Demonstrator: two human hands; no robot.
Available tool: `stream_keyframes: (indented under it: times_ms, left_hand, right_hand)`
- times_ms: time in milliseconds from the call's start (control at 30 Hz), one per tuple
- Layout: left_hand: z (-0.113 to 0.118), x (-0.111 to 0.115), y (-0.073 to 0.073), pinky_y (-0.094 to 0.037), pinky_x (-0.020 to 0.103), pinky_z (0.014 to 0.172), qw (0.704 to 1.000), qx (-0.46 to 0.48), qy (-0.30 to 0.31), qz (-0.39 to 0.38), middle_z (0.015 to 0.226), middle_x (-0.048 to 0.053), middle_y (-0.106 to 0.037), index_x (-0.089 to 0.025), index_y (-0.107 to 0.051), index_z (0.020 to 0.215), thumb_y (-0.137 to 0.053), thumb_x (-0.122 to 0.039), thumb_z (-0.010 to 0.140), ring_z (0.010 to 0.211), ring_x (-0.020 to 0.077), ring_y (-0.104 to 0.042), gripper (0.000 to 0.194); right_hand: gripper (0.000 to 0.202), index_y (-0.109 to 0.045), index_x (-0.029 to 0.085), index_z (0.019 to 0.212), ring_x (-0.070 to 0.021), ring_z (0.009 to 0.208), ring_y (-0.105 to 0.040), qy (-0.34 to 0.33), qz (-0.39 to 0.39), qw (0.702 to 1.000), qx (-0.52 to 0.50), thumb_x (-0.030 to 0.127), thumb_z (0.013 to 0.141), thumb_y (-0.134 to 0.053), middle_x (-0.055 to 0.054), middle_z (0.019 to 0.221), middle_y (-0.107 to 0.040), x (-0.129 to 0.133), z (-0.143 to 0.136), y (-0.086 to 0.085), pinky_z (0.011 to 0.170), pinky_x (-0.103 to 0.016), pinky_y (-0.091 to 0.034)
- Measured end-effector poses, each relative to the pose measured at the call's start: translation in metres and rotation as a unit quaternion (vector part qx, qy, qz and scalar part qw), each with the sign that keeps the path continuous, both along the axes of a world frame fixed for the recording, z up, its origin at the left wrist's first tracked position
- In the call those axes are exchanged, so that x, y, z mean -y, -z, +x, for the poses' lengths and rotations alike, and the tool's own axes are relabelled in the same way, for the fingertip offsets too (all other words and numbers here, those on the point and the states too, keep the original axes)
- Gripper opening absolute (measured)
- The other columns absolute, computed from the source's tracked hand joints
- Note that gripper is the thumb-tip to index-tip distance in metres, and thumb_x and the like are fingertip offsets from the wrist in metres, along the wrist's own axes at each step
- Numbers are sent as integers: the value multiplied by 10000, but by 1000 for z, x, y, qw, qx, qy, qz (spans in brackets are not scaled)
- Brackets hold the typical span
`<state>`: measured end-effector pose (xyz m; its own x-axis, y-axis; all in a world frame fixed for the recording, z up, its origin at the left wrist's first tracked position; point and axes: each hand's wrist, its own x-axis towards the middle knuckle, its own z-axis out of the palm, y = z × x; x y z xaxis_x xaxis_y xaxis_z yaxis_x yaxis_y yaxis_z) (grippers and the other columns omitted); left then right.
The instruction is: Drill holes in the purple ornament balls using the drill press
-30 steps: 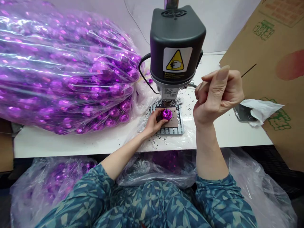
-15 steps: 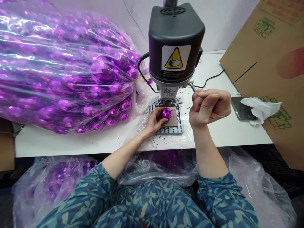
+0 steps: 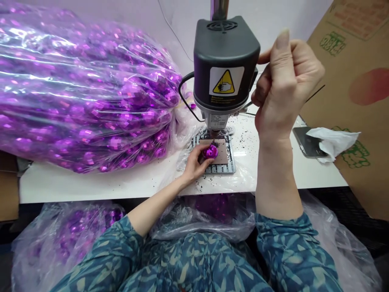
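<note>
My left hand (image 3: 196, 164) pinches a shiny purple faceted ball (image 3: 210, 151) between thumb and fingers. The ball rests over a brown square board (image 3: 223, 156) on the slotted metal base (image 3: 231, 168) of a small drill press (image 3: 226, 52). Dark shavings lie on the board behind the ball. My right hand (image 3: 284, 81) is raised beside the machine's motor housing, its fingers curled around the end of the feed lever (image 3: 249, 104). Most of the lever's grip is hidden by the hand.
A large clear bag (image 3: 91, 93) of purple faceted balls fills the left of the white table (image 3: 91, 184). On the right lie a phone (image 3: 306, 142) and a crumpled tissue (image 3: 334, 140) beside a cardboard box (image 3: 358, 52). More plastic bags hang below the table edge.
My right hand has moved up with the lever. The purple ball, held in my left hand, has shifted slightly left and toward me, out from under the drill bit.
</note>
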<state>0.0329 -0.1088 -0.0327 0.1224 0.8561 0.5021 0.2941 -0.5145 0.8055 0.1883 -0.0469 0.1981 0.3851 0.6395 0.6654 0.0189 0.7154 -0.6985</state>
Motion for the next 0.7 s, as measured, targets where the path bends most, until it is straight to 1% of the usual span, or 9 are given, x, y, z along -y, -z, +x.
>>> stream_keyframes:
  times_ms: [67, 167, 233, 267, 333, 433, 533, 600, 700]
  left_hand:
    - [-4, 30, -10, -592, 474, 993, 996, -45, 61, 48, 1268, 112, -669, -230, -640, 1287, -733, -384, 943, 1192, 288, -671, 388]
    - [-14, 74, -25, -608, 459, 970, 958, -166, 228, 56, 1240, 121, -678, -247, -660, 1293, -694, -364, 963, 1154, 293, -684, 352]
    - [-24, 85, -31, -596, 475, 1011, 928, -226, 291, 49, 1251, 142, -696, -232, -651, 1319, -722, -415, 949, 1199, 323, -672, 418]
    - [-29, 82, -32, -581, 489, 1046, 926, -231, 293, 46, 1261, 145, -705, -226, -646, 1318, -733, -445, 943, 1236, 333, -659, 443]
    - [-41, 57, -33, -555, 506, 1086, 952, -199, 231, 38, 1247, 129, -721, -219, -646, 1259, -710, -456, 962, 1256, 320, -655, 385]
    - [-55, -15, -33, -572, 467, 1009, 982, -185, 18, -15, 1105, 102, -730, -196, -643, 1141, -592, -238, 1000, 1074, 263, -699, 156]
    - [-58, -91, -35, -521, 515, 1060, 938, -273, -174, -126, 1101, 167, -723, -142, -671, 1071, -577, -42, 895, 1140, 338, -672, 223]
    - [-54, -128, -35, -441, 545, 1154, 915, -301, -219, -158, 1228, 222, -702, -104, -683, 1116, -606, -13, 856, 1297, 397, -597, 286]
    - [-49, -161, -29, -287, 517, 1284, 913, -291, -243, -149, 1427, 224, -630, -85, -663, 1265, -575, -69, 924, 1508, 385, -411, 352]
  right_hand:
    - [720, -519, 231, 617, -42, 345, -235, -24, 21, 999, -26, 948, 666, -541, 98, 425, -270, 0, 0, 0, 359, -313, -170]
    - [686, -539, 204, 617, -40, 356, -269, -43, 40, 997, -47, 880, 656, -645, 97, 425, -314, 3, 1, 3, 374, -293, -162]
    - [678, -536, 201, 619, -37, 360, -284, -37, 35, 998, -46, 868, 671, -645, 97, 428, -322, 5, 1, 5, 383, -279, -161]
    - [676, -535, 200, 622, -35, 361, -291, -33, 31, 998, -43, 866, 683, -634, 96, 430, -325, 5, 0, 5, 386, -275, -164]
    - [671, -538, 200, 631, -31, 362, -302, -20, 32, 999, -35, 862, 714, -607, 93, 437, -331, 5, 0, 6, 391, -271, -177]
    - [693, -539, 212, 624, -35, 349, -286, -6, 46, 998, -31, 904, 664, -560, 92, 426, -302, 3, -1, 8, 377, -284, -173]
    - [661, -542, 214, 617, -45, 341, -277, -11, 54, 998, -39, 871, 651, -599, 94, 413, -290, 2, -1, 9, 361, -289, -164]
    - [592, -551, 194, 631, -40, 344, -291, -21, 60, 997, -47, 768, 726, -662, 98, 412, -307, 3, 0, 10, 363, -267, -177]
    - [485, -574, 154, 653, -11, 352, -318, -22, 56, 997, -45, 596, 817, -689, 105, 419, -313, 5, 1, 10, 383, -204, -197]
